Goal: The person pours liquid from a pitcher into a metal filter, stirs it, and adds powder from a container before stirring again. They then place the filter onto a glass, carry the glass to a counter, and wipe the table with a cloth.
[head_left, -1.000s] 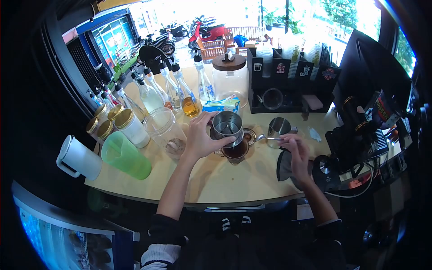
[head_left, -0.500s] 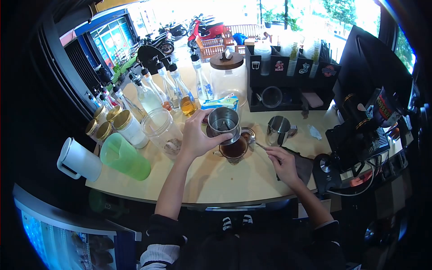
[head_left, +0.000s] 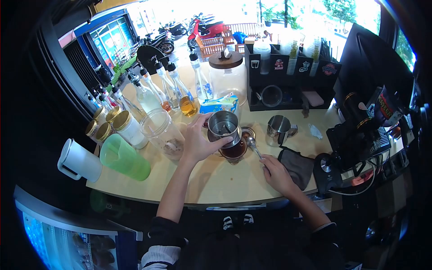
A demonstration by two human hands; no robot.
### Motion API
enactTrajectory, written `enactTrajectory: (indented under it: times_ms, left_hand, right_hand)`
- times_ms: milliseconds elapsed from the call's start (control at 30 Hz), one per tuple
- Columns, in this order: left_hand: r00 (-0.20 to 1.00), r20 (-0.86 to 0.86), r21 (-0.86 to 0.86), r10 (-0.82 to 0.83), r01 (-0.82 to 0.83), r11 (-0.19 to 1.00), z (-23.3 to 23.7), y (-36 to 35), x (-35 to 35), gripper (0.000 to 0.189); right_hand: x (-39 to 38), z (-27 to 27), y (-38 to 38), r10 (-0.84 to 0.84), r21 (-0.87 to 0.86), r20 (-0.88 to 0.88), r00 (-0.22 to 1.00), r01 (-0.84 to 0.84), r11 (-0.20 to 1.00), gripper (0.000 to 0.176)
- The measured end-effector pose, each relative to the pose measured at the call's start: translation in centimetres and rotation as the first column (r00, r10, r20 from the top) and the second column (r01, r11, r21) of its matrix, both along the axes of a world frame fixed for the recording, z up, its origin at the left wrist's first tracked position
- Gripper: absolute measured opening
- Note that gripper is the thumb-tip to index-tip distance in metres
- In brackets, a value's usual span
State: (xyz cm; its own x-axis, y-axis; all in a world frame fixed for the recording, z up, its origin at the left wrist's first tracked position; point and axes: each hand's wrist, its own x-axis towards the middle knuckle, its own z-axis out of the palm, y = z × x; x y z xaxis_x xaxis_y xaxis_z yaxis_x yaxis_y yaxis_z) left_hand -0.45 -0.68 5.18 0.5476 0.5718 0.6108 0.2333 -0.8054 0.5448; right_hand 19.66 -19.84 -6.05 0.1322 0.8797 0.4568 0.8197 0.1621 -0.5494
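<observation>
In my left hand point(head_left: 199, 140) is a metal drip coffee filter point(head_left: 224, 128), its thumb across the rim side and its fingers round the back. The filter is over the far part of a clear glass cup point(head_left: 232, 154) of dark brown liquid and hides some of it. My right hand point(head_left: 278, 174), to the right of the cup, grips a metal spoon point(head_left: 254, 146) by its handle. The spoon's bowl points away from me, close beside the cup's right rim. A small round dish point(head_left: 249, 131) shows just behind, partly covered.
A steel pitcher point(head_left: 276, 131) and a dark cloth point(head_left: 297, 167) lie to the right. At left are a clear jar point(head_left: 159, 132), a green jug point(head_left: 123, 157), a white jug point(head_left: 80, 158) and gold-lidded jars point(head_left: 128, 127). Syrup bottles point(head_left: 183, 99) and a black cup rack point(head_left: 292, 83) line the back.
My right hand has drawn slightly toward me and left, and the spoon has turned, its bowl now nearer the cup rim. The filter has shifted slightly down over the cup.
</observation>
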Motion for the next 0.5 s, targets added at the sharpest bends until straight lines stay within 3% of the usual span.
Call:
enactTrajectory:
  times_ms: [67,200,333,400,433,500]
  left_hand:
    - [1.0,-0.002,0.016,-0.006,0.006,1.0,-0.1,0.1,0.2,0.07]
    - [0.999,-0.041,0.024,-0.011,0.012,1.0,-1.1,0.1,0.1,0.071]
    - [1.0,-0.014,0.023,-0.004,0.004,1.0,-1.7,0.0,-0.2,0.074]
    - [1.0,0.005,0.054,-0.023,0.023,0.998,-1.8,-0.2,-0.2,0.075]
    - [1.0,0.007,0.057,-0.023,0.023,0.998,-1.9,-0.2,-0.2,0.075]
    - [0.997,0.058,0.153,-0.052,0.043,0.987,-2.1,-0.3,-0.2,0.075]
  right_hand:
    - [-0.1,-0.1,0.0,0.0,0.015,0.117,0.993,-0.001,1.0,0.026]
    - [0.1,2.3,-0.2,-0.003,-0.05,0.121,0.993,0.009,0.999,0.027]
    - [4.8,4.3,0.9,-0.274,0.345,0.044,0.961,0.242,0.907,0.022]
    - [8.0,4.2,2.0,-0.447,0.434,0.057,0.893,0.381,0.816,0.02]
    - [9.7,3.5,2.2,-0.448,0.436,0.057,0.892,0.381,0.815,0.02]
    - [12.1,2.2,2.7,-0.371,0.054,-0.175,0.912,0.385,0.921,0.02]
